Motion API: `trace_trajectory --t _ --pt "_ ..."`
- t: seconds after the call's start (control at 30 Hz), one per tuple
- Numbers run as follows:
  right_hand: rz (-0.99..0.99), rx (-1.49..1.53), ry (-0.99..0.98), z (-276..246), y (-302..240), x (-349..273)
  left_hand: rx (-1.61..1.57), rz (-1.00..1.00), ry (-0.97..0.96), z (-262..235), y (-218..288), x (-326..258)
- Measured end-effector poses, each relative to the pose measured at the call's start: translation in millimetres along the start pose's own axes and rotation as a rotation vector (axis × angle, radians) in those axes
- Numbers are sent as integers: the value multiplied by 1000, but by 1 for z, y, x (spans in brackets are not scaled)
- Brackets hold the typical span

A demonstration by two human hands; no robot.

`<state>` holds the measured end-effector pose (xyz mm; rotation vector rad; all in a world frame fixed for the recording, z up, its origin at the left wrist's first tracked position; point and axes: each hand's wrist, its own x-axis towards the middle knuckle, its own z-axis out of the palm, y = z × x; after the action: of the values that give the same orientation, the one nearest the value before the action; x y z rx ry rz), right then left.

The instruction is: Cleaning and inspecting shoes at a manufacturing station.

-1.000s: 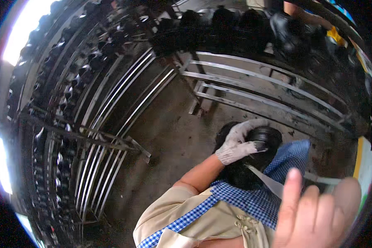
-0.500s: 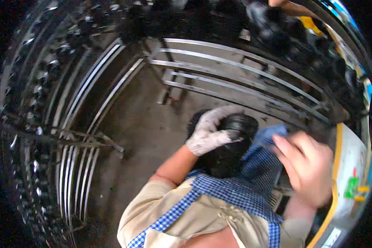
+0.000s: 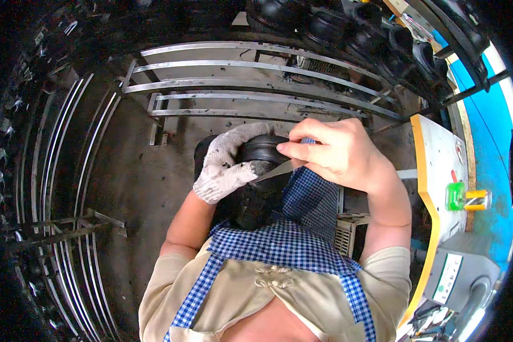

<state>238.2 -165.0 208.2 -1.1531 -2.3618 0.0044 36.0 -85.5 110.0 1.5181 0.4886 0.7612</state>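
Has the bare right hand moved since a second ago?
Yes. The right hand has come up and left from the lower right, toward the black rubber part that the gloved left hand holds, and now puts a thin blade against it.

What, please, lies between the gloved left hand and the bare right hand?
In the head view, a black rubber part and a thin blade.

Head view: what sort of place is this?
Probably a small rubber-parts workshop: metal rail racks loaded with rows of black rubber pieces, and a gloved left hand holding one black rubber part while the right hand applies a thin blade.
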Motion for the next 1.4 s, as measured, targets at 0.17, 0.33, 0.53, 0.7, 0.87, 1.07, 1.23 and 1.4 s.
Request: trace_trajectory --t 0.17,0.33,0.53,0.7,0.87,1.07,1.23,1.4 --pt "-17 -114 -240 -21 -12 7 48 50 -174 9 -3 10" --pt "10 -253 -637 -24 -23 12 334 132 -311 15 -1 14" --pt "24 -352 -689 -6 -23 4 268 63 -324 18 5 17" --pt "45 -227 -540 1 -6 -2 121 76 -278 12 -12 14" --pt "150 180 -288 10 12 -13 75 117 -246 10 -13 14" --pt "275 398 28 27 15 -33 181 117 -210 2 -9 10" --pt "319 305 332 72 14 -68 -34 114 276 -31 -9 8" --pt "913 609 96 102 -3 -107 -944 79 524 -62 -35 18"
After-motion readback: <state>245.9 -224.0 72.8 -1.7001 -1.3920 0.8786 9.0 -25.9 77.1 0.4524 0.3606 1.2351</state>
